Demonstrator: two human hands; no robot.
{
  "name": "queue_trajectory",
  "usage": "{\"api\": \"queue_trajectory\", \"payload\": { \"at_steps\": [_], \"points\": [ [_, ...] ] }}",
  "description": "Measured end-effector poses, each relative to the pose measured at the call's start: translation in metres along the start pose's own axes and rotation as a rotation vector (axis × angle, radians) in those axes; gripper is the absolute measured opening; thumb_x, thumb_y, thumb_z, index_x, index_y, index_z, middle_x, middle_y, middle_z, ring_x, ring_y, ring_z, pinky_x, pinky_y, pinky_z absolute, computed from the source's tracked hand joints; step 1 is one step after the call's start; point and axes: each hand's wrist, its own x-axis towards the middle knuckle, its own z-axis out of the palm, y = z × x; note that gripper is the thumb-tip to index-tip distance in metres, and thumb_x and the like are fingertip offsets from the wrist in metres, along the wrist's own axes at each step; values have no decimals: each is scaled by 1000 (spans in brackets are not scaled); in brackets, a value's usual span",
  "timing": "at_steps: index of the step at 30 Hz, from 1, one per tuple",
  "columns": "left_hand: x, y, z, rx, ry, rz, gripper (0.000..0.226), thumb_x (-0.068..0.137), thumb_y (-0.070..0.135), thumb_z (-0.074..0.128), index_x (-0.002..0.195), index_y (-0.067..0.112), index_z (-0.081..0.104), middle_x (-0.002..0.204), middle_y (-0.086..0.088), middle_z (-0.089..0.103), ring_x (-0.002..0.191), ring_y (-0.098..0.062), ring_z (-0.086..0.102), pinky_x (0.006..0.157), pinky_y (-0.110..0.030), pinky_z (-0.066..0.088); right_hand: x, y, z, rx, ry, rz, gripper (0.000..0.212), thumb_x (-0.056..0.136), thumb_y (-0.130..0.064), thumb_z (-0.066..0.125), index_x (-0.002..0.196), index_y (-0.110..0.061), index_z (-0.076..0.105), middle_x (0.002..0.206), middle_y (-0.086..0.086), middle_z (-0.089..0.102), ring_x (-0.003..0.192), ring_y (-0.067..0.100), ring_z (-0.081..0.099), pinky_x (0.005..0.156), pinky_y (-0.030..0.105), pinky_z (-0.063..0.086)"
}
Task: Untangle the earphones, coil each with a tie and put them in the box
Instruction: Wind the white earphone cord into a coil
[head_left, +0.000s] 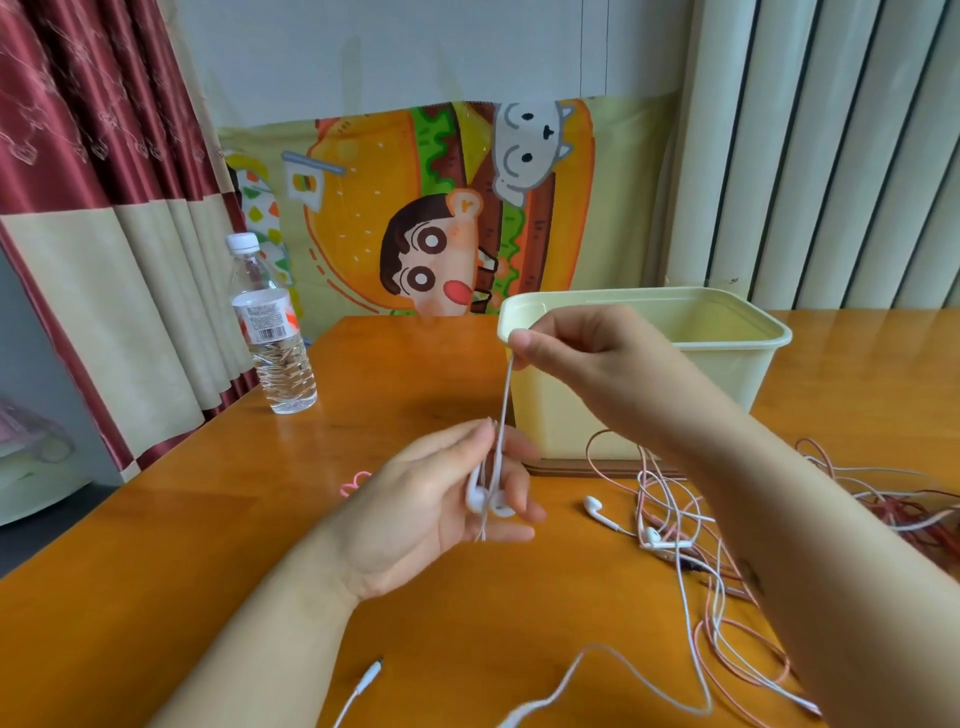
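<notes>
Well, nearest the person a white plug (373, 674) lies on the orange table (234, 545), and its cord (597, 652) snakes off to the right along the front edge. Just beyond, the left hand (436, 504) is turned palm up above the table. Its thumb and fingers (519, 512) are lightly closed round the earphone (487, 500), whose two white buds sit side by side against the palm. From there a stretch of the same white cord rises almost straight up to the right hand (576, 358). That hand is raised in front of the box, thumb and forefinger pinching the cord taut, the other fingers curled.

To the right, under the right forearm, the tangle (675, 525) of pink, white and red cords sprawls over the table. One white bud (592, 504) lies at its left edge. A small pink tie (356, 481) rests on the table just left of the left hand.

Farther back stands the pale yellow box (727, 374), open at the top and upright, with the tangle reaching its foot. A water bottle (272, 332) stands near the table's left edge. Behind all this hang a cartoon cloth (441, 208) and a red curtain (78, 130).
</notes>
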Motion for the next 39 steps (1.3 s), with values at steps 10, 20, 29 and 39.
{"api": "queue_trajectory", "payload": {
  "at_steps": [10, 20, 29, 39],
  "points": [
    [3, 11, -17, -634, -179, 174, 30, 99, 15, 41, 120, 3, 60, 94, -10, 67, 97, -25, 66, 102, -60, 38, -5, 32, 42, 99, -240, 105, 34, 95, -32, 52, 66, -19, 63, 56, 0, 42, 51, 11, 34, 50, 27, 29],
    [7, 6, -20, -45, 424, 287, 32, 96, 30, 35, 115, 22, 59, 97, -1, 71, 92, -13, 68, 82, -40, 52, -14, -4, 22, -189, -701, -29, 25, 95, -33, 52, 98, -19, 73, 60, -3, 43, 55, 9, 35, 51, 19, 30],
    [-3, 3, 0, -44, 20, -15, 39, 92, 42, 46, 84, 11, 68, 66, -8, 60, 80, -23, 68, 87, -54, 50, -5, 3, 4, -14, -167, 7, 30, 92, -37, 54, 77, -18, 70, 42, -10, 30, 38, 6, 30, 39, 12, 24],
    [0, 10, -25, -717, -94, 167, 33, 98, 26, 42, 109, 8, 67, 85, -3, 65, 83, -17, 66, 87, -50, 52, -10, 26, 45, -32, -419, 47, 33, 99, -22, 45, 74, -8, 61, 54, -8, 42, 48, 4, 37, 51, 16, 31]
  ]
}}
